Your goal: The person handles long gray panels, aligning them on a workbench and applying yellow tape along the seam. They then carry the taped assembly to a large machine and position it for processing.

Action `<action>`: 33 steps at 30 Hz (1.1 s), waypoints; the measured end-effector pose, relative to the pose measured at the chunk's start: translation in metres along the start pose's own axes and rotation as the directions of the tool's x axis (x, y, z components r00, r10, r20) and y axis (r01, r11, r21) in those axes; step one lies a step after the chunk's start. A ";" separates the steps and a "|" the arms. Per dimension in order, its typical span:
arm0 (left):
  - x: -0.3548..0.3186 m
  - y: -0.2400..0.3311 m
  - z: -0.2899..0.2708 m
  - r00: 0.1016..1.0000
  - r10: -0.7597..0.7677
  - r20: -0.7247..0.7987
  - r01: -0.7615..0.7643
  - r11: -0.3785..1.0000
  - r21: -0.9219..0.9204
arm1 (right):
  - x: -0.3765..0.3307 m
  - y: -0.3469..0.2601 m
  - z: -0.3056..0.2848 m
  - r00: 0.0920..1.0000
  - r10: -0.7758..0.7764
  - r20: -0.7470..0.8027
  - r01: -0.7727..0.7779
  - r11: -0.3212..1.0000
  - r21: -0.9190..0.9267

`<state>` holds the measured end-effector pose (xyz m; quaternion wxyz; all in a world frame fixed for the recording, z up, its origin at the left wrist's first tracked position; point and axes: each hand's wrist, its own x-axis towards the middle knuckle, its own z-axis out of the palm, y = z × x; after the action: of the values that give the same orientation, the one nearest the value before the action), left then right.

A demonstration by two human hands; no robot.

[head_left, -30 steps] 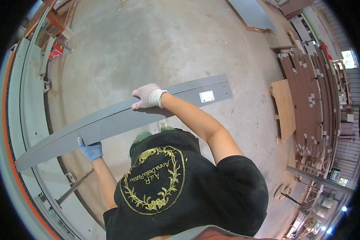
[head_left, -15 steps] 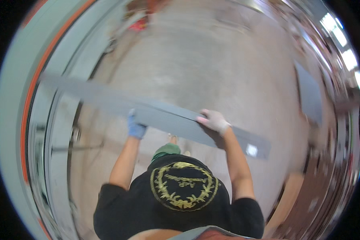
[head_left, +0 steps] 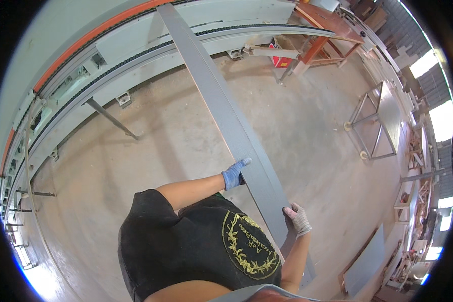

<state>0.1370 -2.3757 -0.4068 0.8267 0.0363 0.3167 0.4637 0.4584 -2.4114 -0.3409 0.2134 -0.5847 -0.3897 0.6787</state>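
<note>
Since the earlier frame, the long grey board (head_left: 221,116) has swung from lying crosswise to pointing away toward the conveyor (head_left: 136,55). In the head view, the left hand (head_left: 233,173), in a blue glove, grips the board's left edge. The right hand (head_left: 299,219), in a white glove, clasps its right edge, nearer the body.

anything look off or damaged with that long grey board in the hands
Nothing stands out. The long grey board looks straight and unbroken, held by the left hand and right hand at opposite edges, its far end over the conveyor.
</note>
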 end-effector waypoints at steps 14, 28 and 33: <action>0.091 0.013 0.055 0.994 0.057 -0.090 -0.060 0.998 -0.024 | 0.071 -0.076 -0.052 0.992 0.012 0.126 -0.005 0.999 -0.052; 0.219 0.016 0.153 0.953 0.238 -0.189 -0.248 0.968 -0.033 | 0.159 -0.136 -0.188 0.928 -0.038 0.371 0.027 0.999 0.034; 0.252 0.016 0.171 0.957 0.207 -0.203 -0.215 0.977 -0.016 | 0.172 -0.157 -0.212 0.917 -0.076 0.391 0.041 0.994 0.097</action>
<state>0.3135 -2.1270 -0.3882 0.7370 0.0075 0.3837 0.5564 0.5971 -2.1286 -0.3288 0.1761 -0.4145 -0.4120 0.7921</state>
